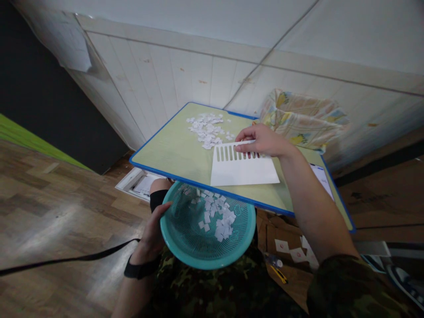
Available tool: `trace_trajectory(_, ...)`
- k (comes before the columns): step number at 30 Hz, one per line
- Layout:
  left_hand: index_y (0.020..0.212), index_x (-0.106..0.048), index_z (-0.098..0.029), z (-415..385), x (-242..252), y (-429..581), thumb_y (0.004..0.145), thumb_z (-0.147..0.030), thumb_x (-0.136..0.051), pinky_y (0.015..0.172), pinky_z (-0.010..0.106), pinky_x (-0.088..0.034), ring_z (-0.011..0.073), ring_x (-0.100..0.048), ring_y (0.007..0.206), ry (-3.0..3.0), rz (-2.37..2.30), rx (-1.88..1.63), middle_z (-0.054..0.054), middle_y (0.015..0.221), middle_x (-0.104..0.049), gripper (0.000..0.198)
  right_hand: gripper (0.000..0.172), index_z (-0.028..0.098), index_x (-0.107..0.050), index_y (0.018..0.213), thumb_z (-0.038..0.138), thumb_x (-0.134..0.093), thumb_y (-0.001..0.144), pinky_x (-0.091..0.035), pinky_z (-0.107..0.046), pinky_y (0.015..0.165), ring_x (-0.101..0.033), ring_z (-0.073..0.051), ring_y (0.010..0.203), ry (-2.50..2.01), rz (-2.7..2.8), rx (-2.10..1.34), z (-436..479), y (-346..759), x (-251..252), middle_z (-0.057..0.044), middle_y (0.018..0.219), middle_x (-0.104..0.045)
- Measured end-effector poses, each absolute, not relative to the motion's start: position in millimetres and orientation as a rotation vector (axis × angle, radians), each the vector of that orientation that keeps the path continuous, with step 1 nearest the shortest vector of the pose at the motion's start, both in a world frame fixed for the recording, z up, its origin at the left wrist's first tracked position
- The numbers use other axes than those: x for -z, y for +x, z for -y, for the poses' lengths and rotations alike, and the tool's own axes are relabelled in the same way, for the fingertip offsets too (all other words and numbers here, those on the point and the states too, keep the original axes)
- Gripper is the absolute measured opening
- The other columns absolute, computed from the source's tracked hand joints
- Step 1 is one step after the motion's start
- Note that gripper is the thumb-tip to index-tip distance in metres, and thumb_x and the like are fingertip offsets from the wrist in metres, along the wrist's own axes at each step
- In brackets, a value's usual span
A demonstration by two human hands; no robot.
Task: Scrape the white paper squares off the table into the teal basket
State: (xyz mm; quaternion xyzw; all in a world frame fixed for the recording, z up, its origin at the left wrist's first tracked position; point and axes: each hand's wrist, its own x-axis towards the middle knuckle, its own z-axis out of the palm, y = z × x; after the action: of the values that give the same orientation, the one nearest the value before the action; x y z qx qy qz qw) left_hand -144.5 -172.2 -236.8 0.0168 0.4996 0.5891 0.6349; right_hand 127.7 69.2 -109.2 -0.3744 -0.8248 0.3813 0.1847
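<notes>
My right hand (259,140) pinches the top edge of a white card with a row of slots (244,172), tilted up over the yellow-green tabletop (165,145). A heap of small white paper pieces (207,128) lies on the tabletop just left of the card. My left hand (155,229) grips the left rim of a turquoise plastic basket (208,263), which rests at my lap under the table's front edge. More white paper squares (225,223) are scattered and piled inside the basket, mostly to its right.
A fabric-lined basket (304,117) stands at the back right against the wall. Near the table's right edge lies a phone (321,179). Below right, a cardboard box (291,287) holds a yellow cutter (278,274) and white cards (281,246). A black strap (89,257) stretches left.
</notes>
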Motion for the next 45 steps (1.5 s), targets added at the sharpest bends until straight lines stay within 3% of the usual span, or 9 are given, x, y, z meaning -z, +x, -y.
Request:
trace_trajectory(7, 0.07, -0.079, -0.016, 175, 237, -150, 0.085, -0.022, -0.068, 0.057, 0.03, -0.065, 0.0245, -0.076, 0.052, 0.034, -1.173, -1.346, 0.008, 0.06, -0.079, 0.019, 0.028, 0.022, -0.079, 0.086, 0.044, -0.087, 0.072, -0.049, -0.031, 0.046, -0.064, -0.018, 0.053, -1.002, 2.172, -0.914, -85, 138, 120, -0.002, 0.063, -0.071)
trace_trajectory(10, 0.068, -0.078, -0.018, 176, 238, -155, 0.083, -0.02, -0.068, 0.059, 0.031, -0.066, 0.0252, -0.076, 0.053, 0.047, -1.173, -1.363, 0.006, 0.058, -0.079, 0.018, 0.029, 0.022, -0.08, 0.093, 0.044, -0.086, 0.075, -0.057, -0.035, 0.06, -0.071, -0.023, 0.069, -1.005, 2.012, -0.614, -92, 133, 128, -0.005, 0.074, -0.076)
trace_trajectory(13, 0.066, -0.078, -0.017, 175, 239, -158, 0.085, -0.018, -0.066, 0.051, 0.028, -0.064, 0.0222, -0.072, 0.045, 0.061, -1.175, -1.39, 0.006, 0.057, -0.078, 0.022, 0.031, 0.021, -0.081, 0.101, 0.043, -0.082, 0.078, -0.061, -0.04, 0.075, -0.075, -0.026, 0.084, -1.04, 1.886, -0.351, -92, 122, 136, -0.007, 0.087, -0.08)
trace_trajectory(18, 0.065, -0.079, -0.014, 175, 240, -160, 0.089, -0.017, -0.061, 0.047, 0.026, -0.061, 0.0201, -0.07, 0.043, 0.047, -1.171, -1.384, 0.009, 0.057, -0.078, 0.03, 0.031, 0.022, -0.083, 0.103, 0.043, -0.078, 0.081, -0.061, -0.043, 0.084, -0.077, -0.028, 0.087, -1.027, 1.959, -0.312, -85, 112, 140, -0.005, 0.091, -0.082)
trace_trajectory(39, 0.068, -0.079, -0.015, 177, 243, -159, 0.085, -0.016, -0.068, 0.05, 0.026, -0.061, 0.0212, -0.072, 0.047, 0.037, -1.12, -1.394, 0.008, 0.059, -0.079, 0.02, 0.027, 0.022, -0.084, 0.099, 0.04, -0.079, 0.079, -0.062, -0.041, 0.085, -0.078, -0.028, 0.09, -0.989, 2.009, -0.373, -74, 111, 132, -0.005, 0.091, -0.082)
trace_trajectory(45, 0.091, -0.083, -0.015, 177, 243, -159, 0.084, -0.021, -0.07, 0.065, 0.035, -0.065, 0.0272, -0.076, 0.055, 0.066, -1.12, -1.381, 0.008, 0.064, -0.081, 0.016, 0.027, 0.023, -0.084, 0.094, 0.045, -0.081, 0.078, -0.062, -0.041, 0.078, -0.077, -0.03, 0.089, -1.005, 2.0, -0.374, -67, 117, 118, -0.005, 0.085, -0.081)
